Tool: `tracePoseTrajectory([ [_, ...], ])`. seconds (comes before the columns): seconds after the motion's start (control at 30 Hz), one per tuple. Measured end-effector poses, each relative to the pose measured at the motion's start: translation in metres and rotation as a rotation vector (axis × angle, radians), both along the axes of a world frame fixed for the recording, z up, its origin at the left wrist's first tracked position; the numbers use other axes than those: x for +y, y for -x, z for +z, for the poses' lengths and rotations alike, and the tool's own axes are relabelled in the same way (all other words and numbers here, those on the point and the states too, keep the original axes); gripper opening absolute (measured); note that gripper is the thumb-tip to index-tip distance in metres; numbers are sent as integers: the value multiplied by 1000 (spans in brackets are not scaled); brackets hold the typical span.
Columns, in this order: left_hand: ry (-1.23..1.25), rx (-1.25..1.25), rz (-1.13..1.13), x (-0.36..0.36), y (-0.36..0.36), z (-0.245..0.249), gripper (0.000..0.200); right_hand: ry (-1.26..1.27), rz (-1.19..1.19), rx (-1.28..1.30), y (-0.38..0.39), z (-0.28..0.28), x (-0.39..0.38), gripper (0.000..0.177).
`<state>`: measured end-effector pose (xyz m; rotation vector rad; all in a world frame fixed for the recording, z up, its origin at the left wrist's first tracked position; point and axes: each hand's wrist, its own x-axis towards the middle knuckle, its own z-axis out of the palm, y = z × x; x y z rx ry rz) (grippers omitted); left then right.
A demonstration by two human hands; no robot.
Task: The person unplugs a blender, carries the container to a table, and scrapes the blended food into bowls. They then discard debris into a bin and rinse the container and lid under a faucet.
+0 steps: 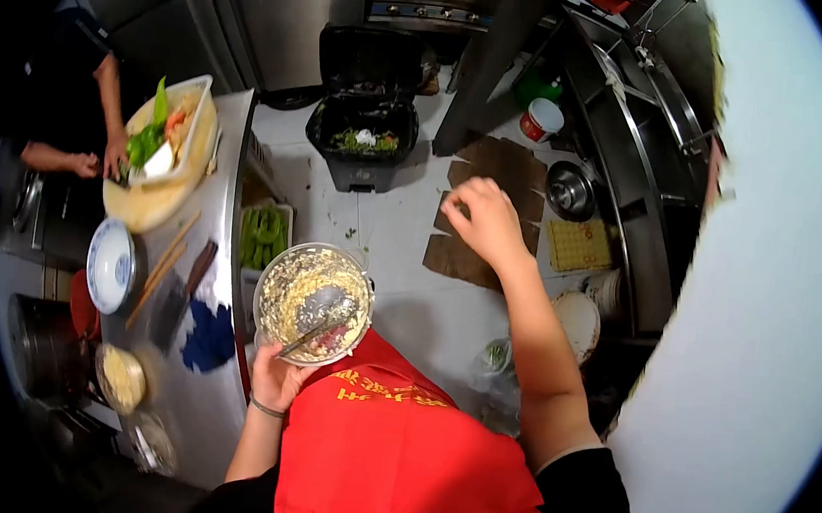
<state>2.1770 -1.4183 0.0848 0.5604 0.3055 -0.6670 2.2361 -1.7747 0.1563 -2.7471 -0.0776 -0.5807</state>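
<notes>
A round metal bowl (269,289) is in my left hand (279,377), held by its lower rim in front of the red apron (398,446). Finely chopped pale yellow and white food (302,282) coats its inside, and a metal spoon (318,334) lies across it, handle near my left thumb. Bare metal shows at the bowl's middle. My right hand (483,222) is raised in the air, away from the bowl, over the floor to the right. Its fingers are curled in towards the thumb, and nothing shows in them.
Left, a steel counter (213,433) bears a white-and-blue bowl (111,265), chopsticks (157,277), a blue cloth (208,338) and a vegetable tray (201,99), beside another person's hands (113,155). An open bin (362,139) stands ahead. Flattened cardboard (493,176) and a metal basin (570,191) are right.
</notes>
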Motion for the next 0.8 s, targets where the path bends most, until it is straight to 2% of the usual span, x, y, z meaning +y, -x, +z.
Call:
tracePoseTrajectory([
  [0.1,29,-8,3,-27,-68,6,58,27,-28,-21,-113,25,-12,10],
  [0.17,61,34,-11,-41,-111,23,58,-27,-14,60,-189,26,-24,17],
  [0.23,28,-40,2,-54,-143,33,58,-19,-33,72,-247,1,-41,29],
  [0.27,28,-29,0,-56,-156,28,59,37,-58,172,-269,0,-44,39],
  [0.3,17,-16,-21,-59,-167,28,59,22,-40,174,-290,-11,-49,40],
  [0.37,-29,-17,72,-76,-190,26,60,-171,34,201,-328,-37,-66,42],
  [0.43,-74,0,57,-99,-212,28,58,-402,120,404,-359,-59,-87,41],
  [0.57,-190,74,67,-155,-252,12,56,-462,371,227,-392,-125,-127,41],
  [0.63,-210,27,84,-200,-272,23,58,-437,295,459,-403,-129,-140,39],
  [0.7,-205,63,62,-242,-295,16,59,-515,384,528,-424,-132,-160,31],
  [0.77,-220,26,38,-303,-307,23,56,-731,363,519,-423,-117,-193,24],
  [0.8,-254,110,-9,-328,-314,25,53,-876,319,531,-420,-114,-220,22],
])
